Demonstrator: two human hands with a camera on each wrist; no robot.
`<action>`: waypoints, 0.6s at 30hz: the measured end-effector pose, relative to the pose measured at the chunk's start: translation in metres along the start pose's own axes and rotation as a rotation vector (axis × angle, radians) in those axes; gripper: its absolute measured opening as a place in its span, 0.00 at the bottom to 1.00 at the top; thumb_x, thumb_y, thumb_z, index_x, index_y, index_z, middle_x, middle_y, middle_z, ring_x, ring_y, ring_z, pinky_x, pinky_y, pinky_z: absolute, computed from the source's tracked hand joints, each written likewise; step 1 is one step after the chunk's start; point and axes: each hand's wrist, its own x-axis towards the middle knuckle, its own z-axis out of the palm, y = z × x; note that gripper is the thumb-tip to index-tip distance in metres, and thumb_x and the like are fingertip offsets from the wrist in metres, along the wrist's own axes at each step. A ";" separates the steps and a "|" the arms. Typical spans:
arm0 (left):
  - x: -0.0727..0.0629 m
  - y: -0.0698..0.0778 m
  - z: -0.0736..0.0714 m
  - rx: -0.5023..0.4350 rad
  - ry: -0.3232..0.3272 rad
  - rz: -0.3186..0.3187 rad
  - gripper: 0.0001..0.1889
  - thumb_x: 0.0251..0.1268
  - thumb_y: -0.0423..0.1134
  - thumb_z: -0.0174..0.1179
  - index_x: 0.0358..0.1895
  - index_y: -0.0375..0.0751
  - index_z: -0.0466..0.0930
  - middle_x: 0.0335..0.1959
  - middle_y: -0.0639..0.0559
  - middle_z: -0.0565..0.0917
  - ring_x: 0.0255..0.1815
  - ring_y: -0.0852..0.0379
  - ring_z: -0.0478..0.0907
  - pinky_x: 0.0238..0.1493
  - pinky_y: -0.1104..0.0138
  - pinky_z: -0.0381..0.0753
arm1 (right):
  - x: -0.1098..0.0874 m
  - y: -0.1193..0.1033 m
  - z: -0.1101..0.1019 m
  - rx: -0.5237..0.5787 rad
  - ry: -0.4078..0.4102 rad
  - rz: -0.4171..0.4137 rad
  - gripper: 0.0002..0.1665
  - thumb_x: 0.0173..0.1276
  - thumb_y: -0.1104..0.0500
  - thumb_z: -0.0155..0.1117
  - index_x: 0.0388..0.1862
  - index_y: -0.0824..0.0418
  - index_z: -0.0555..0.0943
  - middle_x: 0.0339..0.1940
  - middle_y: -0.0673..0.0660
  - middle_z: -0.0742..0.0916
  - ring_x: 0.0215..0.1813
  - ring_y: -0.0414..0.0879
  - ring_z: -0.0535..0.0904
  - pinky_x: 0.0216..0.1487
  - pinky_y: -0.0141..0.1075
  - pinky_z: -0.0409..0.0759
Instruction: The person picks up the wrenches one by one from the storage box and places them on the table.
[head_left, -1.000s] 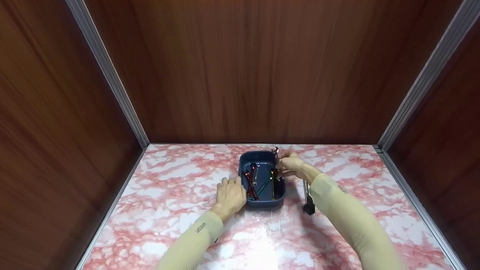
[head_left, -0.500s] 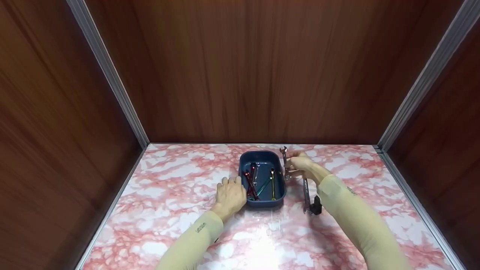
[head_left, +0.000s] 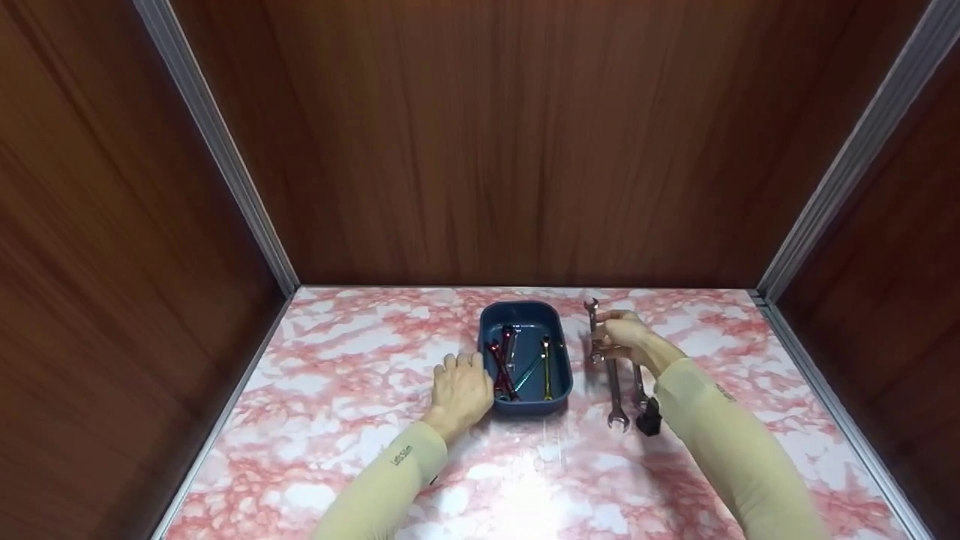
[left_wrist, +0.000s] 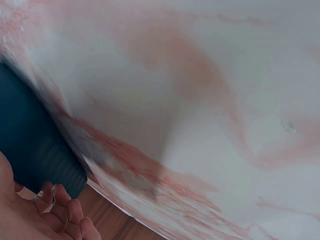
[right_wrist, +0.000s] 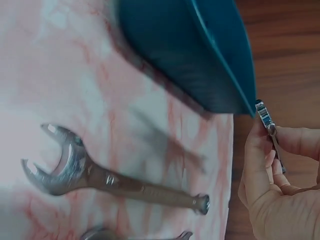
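Note:
A dark blue bin stands mid-table with several small wrenches inside: red wrenches, a silver one, a green one and a yellow one. At its left rim, my left hand holds the bin with curled fingers, also seen as a hand by the bin wall in the left wrist view. To the right of the bin, my right hand pinches a small silver wrench between thumb and fingers, raised above the table. Its edge-on shaft shows in the right wrist view.
Two larger silver wrenches lie on the marbled table under the right hand: one wrench nearer the bin, another wrench beside the forearm. A black wrist camera hangs at the right wrist. Wooden panels enclose the back and sides.
My right hand has carried the small silver wrench out from the bin's right rim, farther right over the table. The larger wrenches now show more. My left hand has stayed at the bin.

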 end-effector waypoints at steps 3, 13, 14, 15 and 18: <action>-0.001 0.000 -0.001 -0.005 0.005 0.002 0.16 0.84 0.48 0.54 0.51 0.37 0.80 0.47 0.38 0.87 0.51 0.36 0.82 0.53 0.44 0.83 | -0.001 0.004 -0.008 0.000 0.024 0.012 0.30 0.76 0.71 0.60 0.75 0.69 0.68 0.35 0.50 0.82 0.31 0.39 0.79 0.38 0.33 0.86; -0.002 0.000 -0.002 -0.019 0.012 0.015 0.15 0.84 0.47 0.53 0.51 0.37 0.80 0.46 0.36 0.87 0.51 0.35 0.82 0.52 0.44 0.82 | -0.008 0.018 -0.031 -0.024 0.038 0.034 0.32 0.77 0.70 0.60 0.77 0.70 0.66 0.35 0.46 0.90 0.35 0.39 0.86 0.40 0.35 0.86; -0.002 0.000 -0.003 -0.018 0.011 0.015 0.15 0.84 0.47 0.53 0.51 0.37 0.80 0.46 0.36 0.88 0.51 0.35 0.82 0.52 0.44 0.82 | -0.008 0.019 -0.033 -0.027 0.042 0.034 0.32 0.77 0.70 0.60 0.77 0.70 0.66 0.35 0.46 0.89 0.35 0.39 0.86 0.40 0.34 0.86; -0.002 0.000 -0.003 -0.017 0.010 0.014 0.16 0.84 0.47 0.52 0.51 0.37 0.80 0.46 0.36 0.88 0.51 0.34 0.83 0.52 0.44 0.82 | -0.009 0.021 -0.034 -0.033 0.047 0.034 0.31 0.76 0.70 0.60 0.76 0.70 0.67 0.34 0.46 0.89 0.35 0.39 0.86 0.39 0.34 0.86; -0.002 0.000 -0.004 -0.014 0.000 0.013 0.16 0.84 0.47 0.51 0.51 0.37 0.80 0.47 0.37 0.88 0.51 0.35 0.82 0.52 0.44 0.82 | -0.010 0.027 -0.037 -0.019 0.059 0.043 0.28 0.75 0.72 0.61 0.72 0.69 0.68 0.33 0.47 0.87 0.33 0.39 0.83 0.39 0.33 0.86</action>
